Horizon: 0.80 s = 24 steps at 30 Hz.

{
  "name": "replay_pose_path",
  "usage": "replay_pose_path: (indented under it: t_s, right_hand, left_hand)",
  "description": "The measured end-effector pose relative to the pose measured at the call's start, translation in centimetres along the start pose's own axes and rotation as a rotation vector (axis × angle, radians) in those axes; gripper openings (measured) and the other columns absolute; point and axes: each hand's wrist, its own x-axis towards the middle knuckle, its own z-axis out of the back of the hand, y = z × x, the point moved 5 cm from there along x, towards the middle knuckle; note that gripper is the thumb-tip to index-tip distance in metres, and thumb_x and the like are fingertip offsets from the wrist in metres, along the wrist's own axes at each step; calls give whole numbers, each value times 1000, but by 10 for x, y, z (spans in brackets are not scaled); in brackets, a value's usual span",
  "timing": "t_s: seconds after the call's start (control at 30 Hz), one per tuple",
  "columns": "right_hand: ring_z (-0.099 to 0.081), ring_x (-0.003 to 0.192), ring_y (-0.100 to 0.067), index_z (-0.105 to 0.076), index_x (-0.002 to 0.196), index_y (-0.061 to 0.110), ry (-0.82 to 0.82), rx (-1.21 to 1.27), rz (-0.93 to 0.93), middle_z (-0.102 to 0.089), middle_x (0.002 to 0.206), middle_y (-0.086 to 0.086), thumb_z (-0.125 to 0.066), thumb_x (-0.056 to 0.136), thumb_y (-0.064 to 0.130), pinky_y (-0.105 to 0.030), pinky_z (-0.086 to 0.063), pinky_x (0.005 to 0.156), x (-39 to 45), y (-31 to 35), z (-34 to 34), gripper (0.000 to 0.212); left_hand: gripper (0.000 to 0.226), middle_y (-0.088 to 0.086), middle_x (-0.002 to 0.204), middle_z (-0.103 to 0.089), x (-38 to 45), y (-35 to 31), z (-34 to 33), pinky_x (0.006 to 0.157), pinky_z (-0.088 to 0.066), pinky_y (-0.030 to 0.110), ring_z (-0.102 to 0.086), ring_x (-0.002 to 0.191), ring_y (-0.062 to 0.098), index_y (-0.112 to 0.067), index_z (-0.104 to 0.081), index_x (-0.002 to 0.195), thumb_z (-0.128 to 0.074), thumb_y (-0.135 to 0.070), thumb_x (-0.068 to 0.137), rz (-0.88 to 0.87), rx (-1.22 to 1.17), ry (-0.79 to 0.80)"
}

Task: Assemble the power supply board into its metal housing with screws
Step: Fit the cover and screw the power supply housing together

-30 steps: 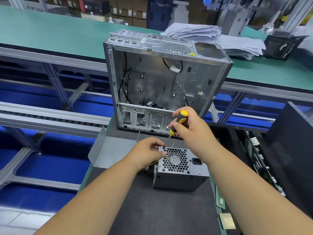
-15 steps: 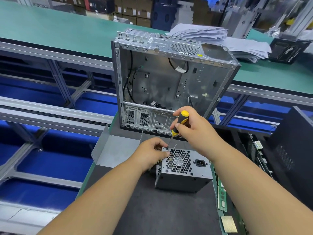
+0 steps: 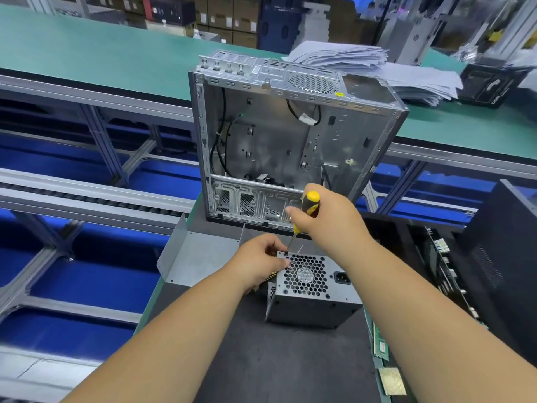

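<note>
- My right hand (image 3: 328,219) sits centre frame, fingers wrapped tight round the yellow-and-black handled screwdriver (image 3: 307,209). The shaft slants down-left and the tip rests on the upper-left corner of the grey metal power supply box with the honeycomb fan grille (image 3: 312,289).
- My left hand (image 3: 258,264) is just left of that corner. Fingers curled, thumb and fingertips pinching at the box edge right beside the driver tip. Whether there's a screw between them, I cannot tell: too small.
- The power supply box stands on the dark grey mat tabletop (image 3: 261,359), lower centre of the frame, grille side facing up toward me, with a black power socket (image 3: 341,277) on the right of that face.
- The open silver steel computer chassis (image 3: 290,135) stands upright behind it, upper centre, open side toward me, black cables (image 3: 222,146) hanging inside at left.
- The bent grey sheet-metal panel (image 3: 200,257) lies flat just left of my left hand, in front of the chassis.
- The green circuit boards (image 3: 380,343) lie along the right edge of the mat, with a black case (image 3: 505,257) further right.
- The stack of white papers (image 3: 377,68) is on the green bench (image 3: 87,53) behind the chassis, upper right.
- The grey roller conveyor rail (image 3: 87,196) runs across the left middle, over blue flooring.
</note>
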Motion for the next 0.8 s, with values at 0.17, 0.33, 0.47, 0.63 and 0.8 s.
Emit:
replay_pose_path:
  t_s: [0.17, 0.33, 0.47, 0.63, 0.8]
  right_hand:
    - [-62, 63, -3, -53, 85, 25, -7, 368, -174, -68, 68, 9, -66, 90, 27, -27, -47, 59, 2, -6, -10, 14]
    - [-59, 60, 2, -59, 96, 25, 162, 548, -173, -74, 84, 8, -60, 94, 32, -22, -46, 61, 7, -10, -12, 7]
    - [-61, 62, -10, -54, 104, 24, 250, 567, -147, -73, 91, 1, -50, 97, 6, -28, -51, 63, 11, -12, -13, 19]
    - [-60, 60, -8, -58, 92, 21, 180, 401, -65, -69, 77, 6, -73, 86, 19, -33, -54, 62, 13, -16, -9, 16]
    - [-52, 61, -6, -52, 80, 28, 23, 182, -59, -57, 68, 10, -79, 79, 38, -25, -44, 58, 12, -14, -7, 28]
  left_hand:
    - [20, -5, 72, -54, 1, 0, 0, 67, -43, 23, -50, 66, 11, -27, -65, 81, -78, -13, 79, 5, 1, 1]
    - [19, -5, 73, -52, 1, -1, 0, 64, -41, 22, -49, 65, 11, -27, -63, 80, -77, -13, 81, 7, 18, 9]
    - [19, -7, 70, -52, 1, -4, 0, 59, -39, 21, -47, 61, 10, -29, -60, 77, -74, -17, 82, 2, 73, 11]
    - [12, -6, 70, -57, -1, -7, 2, 60, -41, 21, -49, 61, 10, -24, -63, 77, -73, -27, 85, -59, 124, -28]
    - [10, -8, 68, -55, -2, -7, 1, 56, -39, 19, -47, 60, 8, -24, -64, 80, -71, -27, 87, -77, 160, -55]
